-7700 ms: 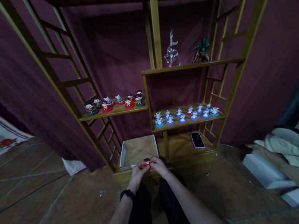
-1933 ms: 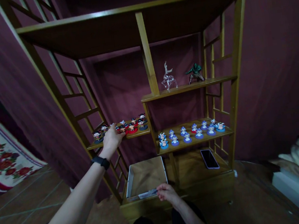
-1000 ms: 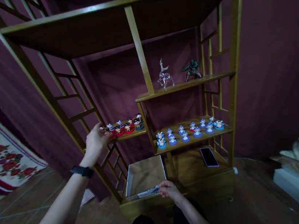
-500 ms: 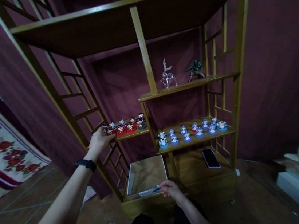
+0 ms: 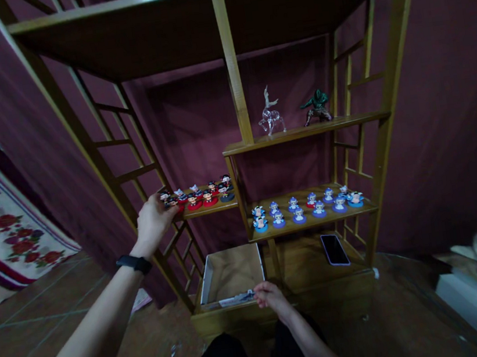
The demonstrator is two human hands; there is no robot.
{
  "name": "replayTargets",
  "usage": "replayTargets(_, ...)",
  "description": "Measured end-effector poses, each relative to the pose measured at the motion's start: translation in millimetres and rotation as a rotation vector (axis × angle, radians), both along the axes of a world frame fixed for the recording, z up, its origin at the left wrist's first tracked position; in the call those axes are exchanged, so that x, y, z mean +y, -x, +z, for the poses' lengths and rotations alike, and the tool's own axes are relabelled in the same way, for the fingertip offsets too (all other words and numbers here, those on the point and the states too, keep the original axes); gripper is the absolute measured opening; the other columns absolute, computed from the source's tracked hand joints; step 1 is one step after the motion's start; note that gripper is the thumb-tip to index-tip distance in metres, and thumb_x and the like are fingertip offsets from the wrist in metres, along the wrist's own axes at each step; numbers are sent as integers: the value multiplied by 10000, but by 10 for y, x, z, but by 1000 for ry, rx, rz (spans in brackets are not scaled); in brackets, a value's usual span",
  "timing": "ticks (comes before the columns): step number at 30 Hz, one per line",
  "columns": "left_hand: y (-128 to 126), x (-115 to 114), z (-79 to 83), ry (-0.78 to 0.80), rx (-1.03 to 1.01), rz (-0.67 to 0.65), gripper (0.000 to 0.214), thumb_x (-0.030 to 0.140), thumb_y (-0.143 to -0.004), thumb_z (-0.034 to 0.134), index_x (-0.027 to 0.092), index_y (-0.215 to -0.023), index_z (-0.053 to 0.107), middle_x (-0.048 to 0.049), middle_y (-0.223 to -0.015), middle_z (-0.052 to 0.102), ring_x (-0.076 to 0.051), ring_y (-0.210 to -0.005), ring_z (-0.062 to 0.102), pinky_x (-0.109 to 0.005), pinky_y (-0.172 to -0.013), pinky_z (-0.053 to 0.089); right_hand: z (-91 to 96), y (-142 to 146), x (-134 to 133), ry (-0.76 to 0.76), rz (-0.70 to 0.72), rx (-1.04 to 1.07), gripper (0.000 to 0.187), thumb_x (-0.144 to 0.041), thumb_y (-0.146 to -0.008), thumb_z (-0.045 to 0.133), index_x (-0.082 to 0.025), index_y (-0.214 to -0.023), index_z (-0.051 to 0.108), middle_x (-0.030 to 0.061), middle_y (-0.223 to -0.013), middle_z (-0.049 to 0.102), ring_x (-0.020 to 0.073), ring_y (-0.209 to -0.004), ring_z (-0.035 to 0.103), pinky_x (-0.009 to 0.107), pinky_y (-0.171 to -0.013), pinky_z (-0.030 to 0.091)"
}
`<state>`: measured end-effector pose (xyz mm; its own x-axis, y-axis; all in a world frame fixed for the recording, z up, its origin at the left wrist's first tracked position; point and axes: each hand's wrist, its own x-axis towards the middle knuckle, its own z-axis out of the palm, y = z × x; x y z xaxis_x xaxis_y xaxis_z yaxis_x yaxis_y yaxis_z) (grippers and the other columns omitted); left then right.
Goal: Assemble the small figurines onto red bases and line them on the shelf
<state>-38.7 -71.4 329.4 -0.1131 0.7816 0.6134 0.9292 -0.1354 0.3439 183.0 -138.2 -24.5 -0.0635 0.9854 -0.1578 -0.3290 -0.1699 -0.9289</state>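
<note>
At the left end of the small shelf (image 5: pixel 207 210), my left hand (image 5: pixel 155 220) has its thumb and fingers around a small dark-haired figurine (image 5: pixel 172 201) on a red base. Part of that figurine is hidden by the hand. Several similar figurines (image 5: pixel 209 196) stand in two rows to its right. Lower down, my right hand (image 5: pixel 272 298) is closed at the front right corner of a shallow cardboard box (image 5: pixel 229 268), its fingertips on the rim. The fingers hide that corner.
The right-hand shelf holds several purple and blue figurines (image 5: pixel 298 215). Above them stand a clear glass deer (image 5: pixel 272 120) and a dark green figure (image 5: pixel 317 107). A phone (image 5: pixel 334 249) lies on the bottom board. Wooden posts (image 5: pixel 233 74) frame the shelves.
My left hand has drawn slightly left at the figurine, showing more of it. The right hand stays at the box corner. The whole view has shifted a little.
</note>
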Motion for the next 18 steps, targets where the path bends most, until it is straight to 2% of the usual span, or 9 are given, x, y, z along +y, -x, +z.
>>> replayTargets(3,-147,-104,2,-115,98,-37,608,457,-714,547,215,-1255,410,-88,-1053,624,-253,-941,585,-326,-760,437,12,2,-4,6,9,3,330,-408,-546,687,-158,-740,594,-8,-628,606,82,-507,506,216,-508,399)
replayTargets(6,-272,-40,3,-4,159,-87,648,485,-684,570,196,-1247,429,-83,-1020,639,-245,-918,594,-300,-736,437,37,12,-19,16,12,-11,331,-412,-539,682,-160,-734,590,-14,-628,600,80,-510,507,216,-515,400)
replayTargets(10,-324,150,-1,141,162,-78,684,529,-631,596,169,-1203,490,-77,-915,656,-236,-827,607,-279,-656,435,72,15,-39,18,-2,-23,325,-417,-539,675,-159,-715,586,-15,-619,593,78,-504,502,214,-511,397)
replayTargets(18,-307,254,-29,147,81,-131,583,484,-617,611,161,-1100,566,-40,-782,664,-186,-699,599,-254,-598,417,55,-44,-24,10,-7,10,308,-391,-542,678,-155,-722,595,-7,-629,611,80,-509,505,212,-507,396)
